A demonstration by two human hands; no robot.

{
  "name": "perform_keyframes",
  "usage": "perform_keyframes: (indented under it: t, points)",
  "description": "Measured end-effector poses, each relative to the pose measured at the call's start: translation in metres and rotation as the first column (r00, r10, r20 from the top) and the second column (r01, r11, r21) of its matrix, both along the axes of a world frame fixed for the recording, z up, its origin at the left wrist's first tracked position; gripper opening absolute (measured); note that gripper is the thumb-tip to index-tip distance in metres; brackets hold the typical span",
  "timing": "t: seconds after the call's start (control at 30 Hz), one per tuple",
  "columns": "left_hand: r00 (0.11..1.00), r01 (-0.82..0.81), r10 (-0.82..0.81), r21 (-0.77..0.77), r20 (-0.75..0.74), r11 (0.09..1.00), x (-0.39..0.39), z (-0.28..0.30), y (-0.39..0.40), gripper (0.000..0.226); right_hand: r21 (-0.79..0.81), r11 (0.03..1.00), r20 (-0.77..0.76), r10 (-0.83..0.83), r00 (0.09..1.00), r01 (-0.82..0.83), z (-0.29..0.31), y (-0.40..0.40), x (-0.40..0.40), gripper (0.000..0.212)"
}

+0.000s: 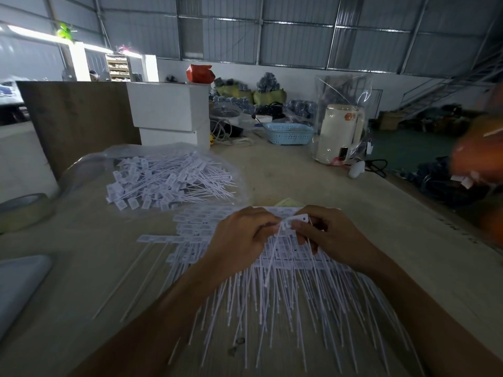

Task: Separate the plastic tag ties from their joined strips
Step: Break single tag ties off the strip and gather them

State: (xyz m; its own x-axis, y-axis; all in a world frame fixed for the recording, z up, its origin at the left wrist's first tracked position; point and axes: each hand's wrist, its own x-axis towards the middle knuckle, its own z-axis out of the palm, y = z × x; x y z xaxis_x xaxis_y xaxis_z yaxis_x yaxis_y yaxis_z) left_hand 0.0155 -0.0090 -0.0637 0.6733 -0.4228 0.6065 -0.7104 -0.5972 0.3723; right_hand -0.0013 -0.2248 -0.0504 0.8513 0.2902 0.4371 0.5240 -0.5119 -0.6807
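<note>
A stack of joined white tag-tie strips [285, 289] lies on the table in front of me, tails fanned toward me. Above it, my left hand [239, 240] and my right hand [329, 235] pinch the same white tag tie [295, 220] at its flat head; its thin tail hangs down between my hands. A heap of single tag ties [166, 180] rests on a clear plastic bag at the far left. My palms and part of the strip stack are hidden under my hands.
A tape roll [23, 210] sits at the left edge. Behind stand white boxes [170, 112], a blue basket [290, 133] and a bagged white kettle [340, 131]. Another person's blurred hand [479, 148] with tags is at the right edge.
</note>
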Motion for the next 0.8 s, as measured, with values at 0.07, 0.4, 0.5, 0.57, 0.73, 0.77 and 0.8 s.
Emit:
perform_keyframes:
  t: [0.07,0.4,0.5,0.57,0.73,0.77,0.8]
  points:
    - [1.0,-0.002,0.002,-0.009,-0.02,1.0,0.002,-0.001,0.0,0.022,-0.003,1.0,0.007,-0.002,1.0,0.002,-0.001,0.0,0.001,0.015]
    - [0.999,0.038,-0.038,-0.06,0.007,0.997,0.01,-0.005,-0.002,0.015,0.021,1.0,-0.012,0.019,1.0,-0.018,0.0,0.001,0.0,0.02]
    - [0.998,0.055,-0.053,-0.076,0.025,0.996,0.012,-0.007,-0.001,0.014,0.021,1.0,-0.022,0.021,1.0,-0.02,0.001,0.001,0.0,0.02]
    - [0.998,0.065,-0.065,-0.103,0.003,0.992,0.013,-0.007,-0.001,0.013,0.024,0.999,-0.022,0.023,0.999,-0.023,0.002,0.001,0.0,0.019]
    - [0.991,0.082,-0.099,-0.168,-0.095,0.982,0.013,-0.006,-0.002,0.01,0.028,0.999,-0.021,0.03,0.999,-0.03,0.001,0.001,0.0,0.018]
    - [0.987,0.079,-0.101,-0.179,-0.121,0.981,0.012,-0.005,-0.002,0.01,0.025,0.999,-0.019,0.032,0.999,-0.031,0.001,0.001,0.0,0.017]
    - [0.984,0.078,-0.106,-0.187,-0.141,0.979,0.012,-0.004,-0.002,0.01,0.022,0.999,-0.014,0.032,0.999,-0.032,0.001,0.001,0.0,0.014]
